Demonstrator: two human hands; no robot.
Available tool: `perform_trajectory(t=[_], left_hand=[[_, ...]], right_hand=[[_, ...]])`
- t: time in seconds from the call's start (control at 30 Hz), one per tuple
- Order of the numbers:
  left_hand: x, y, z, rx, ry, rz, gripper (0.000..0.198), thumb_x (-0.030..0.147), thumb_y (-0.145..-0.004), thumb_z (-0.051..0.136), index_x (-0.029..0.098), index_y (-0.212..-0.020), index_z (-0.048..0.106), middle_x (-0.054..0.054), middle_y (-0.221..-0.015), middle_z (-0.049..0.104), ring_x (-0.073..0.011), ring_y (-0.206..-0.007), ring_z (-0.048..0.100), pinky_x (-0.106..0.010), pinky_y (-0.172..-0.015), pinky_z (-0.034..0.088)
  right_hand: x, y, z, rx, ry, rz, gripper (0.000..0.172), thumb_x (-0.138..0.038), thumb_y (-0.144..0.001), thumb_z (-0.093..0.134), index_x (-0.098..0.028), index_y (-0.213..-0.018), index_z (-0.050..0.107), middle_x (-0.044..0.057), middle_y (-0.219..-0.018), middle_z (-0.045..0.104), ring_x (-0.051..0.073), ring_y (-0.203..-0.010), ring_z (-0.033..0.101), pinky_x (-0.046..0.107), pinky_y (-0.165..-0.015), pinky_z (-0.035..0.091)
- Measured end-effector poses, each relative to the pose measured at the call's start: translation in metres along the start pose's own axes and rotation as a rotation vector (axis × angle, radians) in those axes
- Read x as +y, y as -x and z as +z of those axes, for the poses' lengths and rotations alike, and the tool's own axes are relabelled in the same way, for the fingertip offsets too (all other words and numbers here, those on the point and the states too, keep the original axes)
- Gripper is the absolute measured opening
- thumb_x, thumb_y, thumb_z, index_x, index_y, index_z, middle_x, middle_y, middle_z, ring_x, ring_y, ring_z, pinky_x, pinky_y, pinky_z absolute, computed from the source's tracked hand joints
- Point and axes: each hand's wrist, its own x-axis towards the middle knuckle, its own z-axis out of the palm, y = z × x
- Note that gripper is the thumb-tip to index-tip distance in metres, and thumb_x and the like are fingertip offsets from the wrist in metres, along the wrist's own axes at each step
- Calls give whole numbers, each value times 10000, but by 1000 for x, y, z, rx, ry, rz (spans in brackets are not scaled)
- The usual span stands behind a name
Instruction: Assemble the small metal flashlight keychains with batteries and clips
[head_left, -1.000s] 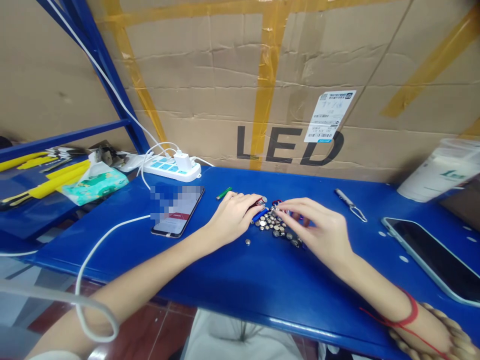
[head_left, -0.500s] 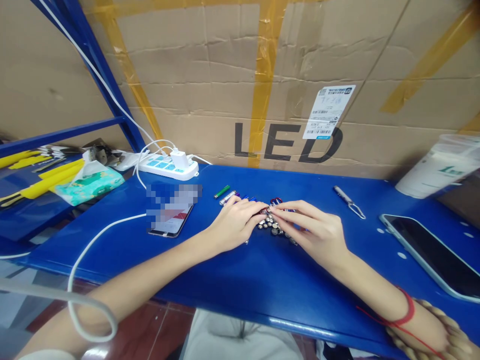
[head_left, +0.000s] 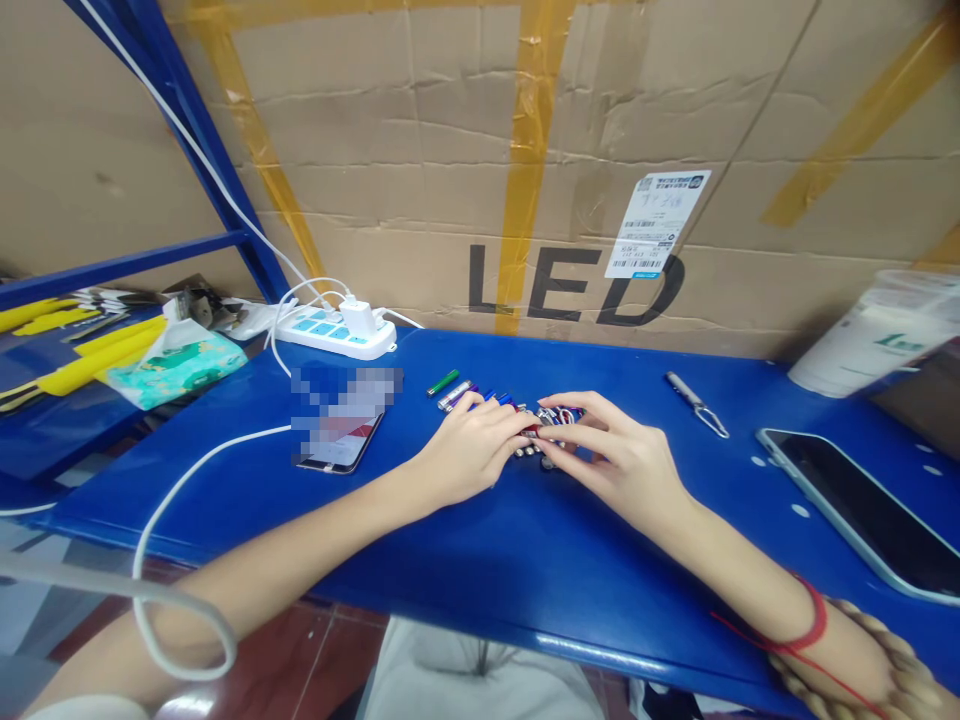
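Pinching a small red piece (head_left: 531, 432) at frame centre, the left hand (head_left: 466, 455) is curled snug, the right hand (head_left: 637, 460) half open beside it, hold unclear; probably best worked low over the metal bits (head_left: 529, 452) on the desk (head_left: 480, 560).

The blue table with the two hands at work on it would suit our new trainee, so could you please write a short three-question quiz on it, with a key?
1. Multiple choice: What colour shows on the small piece at the fingertips where the left hand and the right hand meet?
A) green
B) red
C) yellow

2. True or false: The red string bracelet is on the left arm.

3. Fill in: The large black letters on the cardboard read ___.

Key: 1. B; 2. False, it is on the right arm; 3. LED.
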Motion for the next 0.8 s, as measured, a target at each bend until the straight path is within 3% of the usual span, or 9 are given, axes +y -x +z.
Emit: perform_trajectory(t=[0.2, 0.37, 0.47, 0.53, 0.63, 0.8], left_hand=[[2, 0, 1, -28, 1, -13, 234, 204, -934, 387, 172, -1087, 560, -44, -1009, 677, -190, -905, 600, -337, -811, 332], [0, -6, -3, 61, 133, -264, 203, 216, -941, 371, 181, -1012, 558, -25, -992, 676, -183, -910, 605, -336, -820, 341], [-3, -9, -8, 162, 253, -374, 158, 218, -930, 393, 196, -964, 546, -11, -973, 658, -166, -892, 595, -317, -819, 365], [-2, -10, -11, 232, 303, -391, 117, 212, -912, 426, 196, -930, 542, -12, -953, 640, -163, -891, 584, -306, -820, 383], [2, -10, -13, 285, 384, -366, 94, 195, -902, 438, 190, -882, 530, -14, -903, 614, -156, -869, 576, -290, -809, 407], [9, -5, -9, 272, 455, -175, 135, 148, -913, 397, 181, -893, 526, -32, -930, 609, -144, -887, 571, -262, -811, 429]], right_hand=[[0, 0, -1, -66, -6, 47, 140, -283, -853, 557, -218, -830, 679, 37, -1061, 650, 62, -602, 607, 160, -457, 436], [-4, -2, -1, -116, -32, 179, 260, -318, -845, 556, -237, -1088, 599, 46, -1107, 607, 78, -650, 618, 162, -475, 477], [-7, -3, 1, -116, -66, 227, 261, -320, -830, 571, -219, -1070, 591, 52, -1070, 594, 102, -705, 618, 185, -523, 502], [-9, -2, 3, -219, -102, 131, 226, -308, -842, 557, -232, -1047, 616, 55, -1090, 584, 137, -840, 619, 231, -673, 524], [-12, 0, 8, -420, -151, -70, 236, -303, -881, 508, -268, -1069, 646, 69, -1192, 549, 198, -1086, 532, 356, -902, 447], [-13, 2, 14, -485, -137, -125, 238, -332, -878, 513, -290, -1048, 674, 81, -1190, 558, 234, -1085, 510, 425, -896, 415]])
